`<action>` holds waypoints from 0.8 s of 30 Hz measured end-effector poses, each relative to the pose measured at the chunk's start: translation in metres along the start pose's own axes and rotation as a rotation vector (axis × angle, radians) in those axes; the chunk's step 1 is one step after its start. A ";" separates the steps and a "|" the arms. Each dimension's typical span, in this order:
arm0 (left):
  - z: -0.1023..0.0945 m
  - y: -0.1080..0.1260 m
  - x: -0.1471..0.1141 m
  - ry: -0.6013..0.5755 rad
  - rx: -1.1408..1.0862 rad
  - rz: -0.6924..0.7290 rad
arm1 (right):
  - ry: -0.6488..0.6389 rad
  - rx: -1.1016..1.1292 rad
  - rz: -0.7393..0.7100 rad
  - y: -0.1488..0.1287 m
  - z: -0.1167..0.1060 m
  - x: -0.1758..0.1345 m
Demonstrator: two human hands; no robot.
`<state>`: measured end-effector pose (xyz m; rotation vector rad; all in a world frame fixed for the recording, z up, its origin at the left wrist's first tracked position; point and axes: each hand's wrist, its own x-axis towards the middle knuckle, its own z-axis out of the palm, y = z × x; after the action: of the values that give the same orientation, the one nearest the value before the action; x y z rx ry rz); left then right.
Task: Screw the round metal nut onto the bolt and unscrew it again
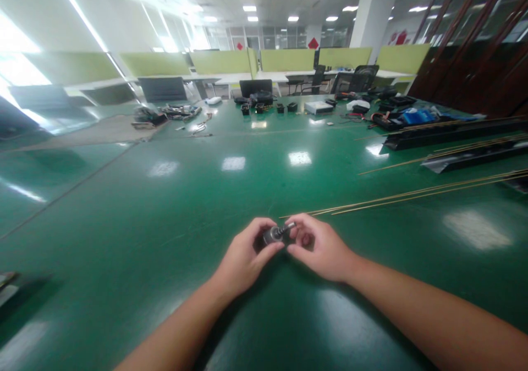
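First, left hand (pixel 248 251): wrapped around a dark, cylindrical part with a pale ring and slim metallic shaft (pixel 273 235); shaft points right.

Right hand (pixel 325 250): fingers loosely curled, thumb apart from them, at the shaft's end; contact cannot be told.

Step in hand, as judged: close handling of the part at its shaft end. Next move seems to call for a steady left hold and light right fingertips.

Beneath: glossy green tabletop (pixel 165 239).

Right: long, thin, brass-coloured rods (pixel 396 199), running beyond the right edge; farther, a long black channel-shaped strip (pixel 445 136).

Far side: small black blocks (pixel 292 107), pale flat box (pixel 318 107).

Hidden: the part's rear, inside the left palm.

Blurred: its fine detail.

Cut off: unidentified object (pixel 7 288), near left edge.
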<state>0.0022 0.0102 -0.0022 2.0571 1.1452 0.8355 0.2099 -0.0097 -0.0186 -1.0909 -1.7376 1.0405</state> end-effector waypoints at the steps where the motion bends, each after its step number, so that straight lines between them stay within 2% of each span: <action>1: -0.001 0.000 0.000 0.002 0.008 0.014 | 0.004 -0.002 -0.004 0.000 0.000 0.000; 9: -0.001 -0.002 -0.001 0.036 0.046 0.075 | 0.040 -0.070 -0.046 -0.004 -0.002 0.000; 24: -0.001 -0.003 -0.002 0.007 0.042 0.141 | 0.059 -0.133 -0.152 -0.007 -0.004 0.002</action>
<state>-0.0009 0.0104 -0.0046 2.1912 1.0389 0.8926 0.2113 -0.0092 -0.0104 -1.0425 -1.8322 0.8012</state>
